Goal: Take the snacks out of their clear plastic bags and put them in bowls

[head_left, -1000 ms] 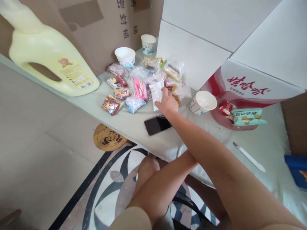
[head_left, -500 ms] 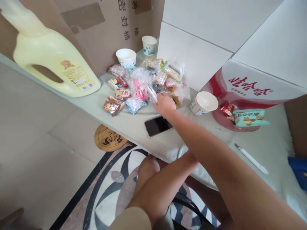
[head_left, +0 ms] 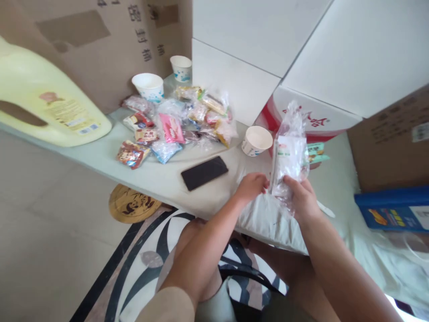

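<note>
Both my hands hold a clear plastic packet [head_left: 288, 156] with a white label, upright above the table's near edge. My right hand [head_left: 300, 199] grips its lower right side with fingers wrapped round it. My left hand [head_left: 250, 187] pinches its lower left edge. A pile of small snack packets [head_left: 174, 127] lies further back on the pale tabletop [head_left: 161, 172]. A black phone [head_left: 204, 172] lies flat between the pile and my hands.
Three white paper cups stand about: one [head_left: 256, 140] beside the packet, two [head_left: 148, 86] behind the pile. A yellow jug [head_left: 43, 112] lies at the left. Cardboard and white boxes [head_left: 234, 80] line the back; a blue box [head_left: 393, 208] sits right.
My right hand left the snack pile and came back toward me with the clear packet. My left hand rose from my lap to grip it too. The view shifted right.
</note>
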`<state>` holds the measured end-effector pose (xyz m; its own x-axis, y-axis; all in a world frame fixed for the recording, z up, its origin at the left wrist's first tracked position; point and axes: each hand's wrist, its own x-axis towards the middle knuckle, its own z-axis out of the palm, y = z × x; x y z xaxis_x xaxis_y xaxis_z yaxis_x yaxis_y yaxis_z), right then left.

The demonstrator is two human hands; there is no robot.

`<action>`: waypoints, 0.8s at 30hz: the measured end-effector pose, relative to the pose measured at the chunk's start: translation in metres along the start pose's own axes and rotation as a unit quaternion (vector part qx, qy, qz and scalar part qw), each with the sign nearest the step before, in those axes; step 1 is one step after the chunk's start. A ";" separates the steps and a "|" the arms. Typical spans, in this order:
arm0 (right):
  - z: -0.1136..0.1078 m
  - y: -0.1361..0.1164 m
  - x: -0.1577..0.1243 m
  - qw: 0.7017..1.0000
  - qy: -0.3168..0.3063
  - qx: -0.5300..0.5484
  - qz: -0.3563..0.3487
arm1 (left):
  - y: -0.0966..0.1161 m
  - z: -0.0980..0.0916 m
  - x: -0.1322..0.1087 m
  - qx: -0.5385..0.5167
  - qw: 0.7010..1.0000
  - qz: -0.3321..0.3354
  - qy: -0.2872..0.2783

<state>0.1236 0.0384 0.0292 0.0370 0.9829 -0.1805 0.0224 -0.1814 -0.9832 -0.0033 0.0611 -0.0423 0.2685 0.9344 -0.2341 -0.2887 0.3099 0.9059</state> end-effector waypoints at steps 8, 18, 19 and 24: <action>-0.069 0.054 -0.016 0.998 -0.060 -0.014 -0.006 | 0.000 0.032 0.002 -0.143 0.986 -0.066 -0.051; -0.120 0.090 0.002 0.921 -0.064 -0.248 -0.294 | -0.009 0.057 0.032 -0.070 0.993 -0.074 0.052; -0.120 0.086 0.004 0.918 -0.075 -0.243 -0.306 | -0.011 0.060 0.034 -0.058 0.994 -0.070 0.057; -0.121 0.073 0.006 0.939 -0.050 -0.193 -0.281 | -0.018 0.070 0.040 -0.029 0.997 -0.046 0.048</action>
<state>0.2461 0.0269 -0.0400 -0.1830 0.9211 0.3436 0.3703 0.3883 -0.8438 0.0769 0.0805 -0.0437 0.2076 0.9132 -0.3507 -0.3200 0.4022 0.8578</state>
